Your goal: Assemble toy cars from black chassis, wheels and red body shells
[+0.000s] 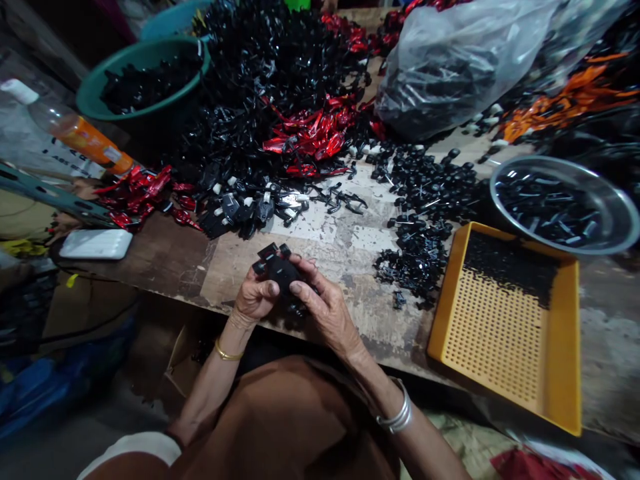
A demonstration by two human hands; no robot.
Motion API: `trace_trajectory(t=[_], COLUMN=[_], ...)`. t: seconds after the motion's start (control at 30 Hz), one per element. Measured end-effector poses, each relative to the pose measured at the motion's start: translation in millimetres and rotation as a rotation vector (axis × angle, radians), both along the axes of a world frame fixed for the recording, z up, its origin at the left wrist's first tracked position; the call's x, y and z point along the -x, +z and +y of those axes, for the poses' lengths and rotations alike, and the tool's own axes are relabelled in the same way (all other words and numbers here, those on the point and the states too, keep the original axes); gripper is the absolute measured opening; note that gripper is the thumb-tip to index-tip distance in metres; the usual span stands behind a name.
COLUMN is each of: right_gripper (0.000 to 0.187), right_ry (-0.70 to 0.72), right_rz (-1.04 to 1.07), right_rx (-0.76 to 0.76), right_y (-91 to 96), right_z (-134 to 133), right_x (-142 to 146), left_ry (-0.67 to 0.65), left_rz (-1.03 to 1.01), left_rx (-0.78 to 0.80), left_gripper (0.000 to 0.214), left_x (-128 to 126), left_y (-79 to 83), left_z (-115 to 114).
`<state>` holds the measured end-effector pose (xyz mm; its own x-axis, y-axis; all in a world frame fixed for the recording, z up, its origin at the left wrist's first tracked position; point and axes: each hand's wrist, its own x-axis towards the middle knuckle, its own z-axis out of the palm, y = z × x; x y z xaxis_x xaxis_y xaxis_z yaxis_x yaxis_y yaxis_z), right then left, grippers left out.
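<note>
Both hands meet over the near edge of a worn wooden table (345, 247). My left hand (254, 299) and my right hand (327, 310) are closed together on a small black plastic part (280, 267), thumbs pressed on its top. A gold bangle sits on the left wrist and silver bangles on the right. Just beyond the hands lie loose black parts with white tips (250, 208). Small black wheels (425, 193) are scattered to the right.
A big heap of black and red plastic pieces (285, 87) fills the table's back. A yellow perforated tray (505, 320), a metal bowl (565, 207), a green basin (143, 77), a clear bag (460, 60), an orange bottle (75, 130) and a white phone (96, 244) surround it.
</note>
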<state>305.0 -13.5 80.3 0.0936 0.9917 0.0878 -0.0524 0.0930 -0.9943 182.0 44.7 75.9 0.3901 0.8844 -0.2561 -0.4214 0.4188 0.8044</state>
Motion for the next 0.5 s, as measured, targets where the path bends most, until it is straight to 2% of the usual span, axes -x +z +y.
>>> trace_trajectory(t=[0.1,0.23,0.37,0.5], right_gripper=[0.038,0.037,0.032,0.037], right_ry=[0.017,-0.014,-0.019,0.030], right_rz=[0.356,0.679,0.770,0.801], right_rx=[0.197,0.427,0.463,0.457], right_y=[-4.6,-10.9,-10.7,-8.6], right_z=[3,6,9,8], right_x=[0,4,6,2], left_ry=[-0.102,-0.114,-0.058,0.052], left_rz=[-0.028,-0.032,-0.021,-0.037], left_rx=[0.071,0.121,0.109,0.120], left_gripper=[0.048,0.041,0.038,0.030], left_x=[-1,-6,-13,-20], left_y=[9.6,19.5,16.8,11.3], left_z=[2,2,0,1])
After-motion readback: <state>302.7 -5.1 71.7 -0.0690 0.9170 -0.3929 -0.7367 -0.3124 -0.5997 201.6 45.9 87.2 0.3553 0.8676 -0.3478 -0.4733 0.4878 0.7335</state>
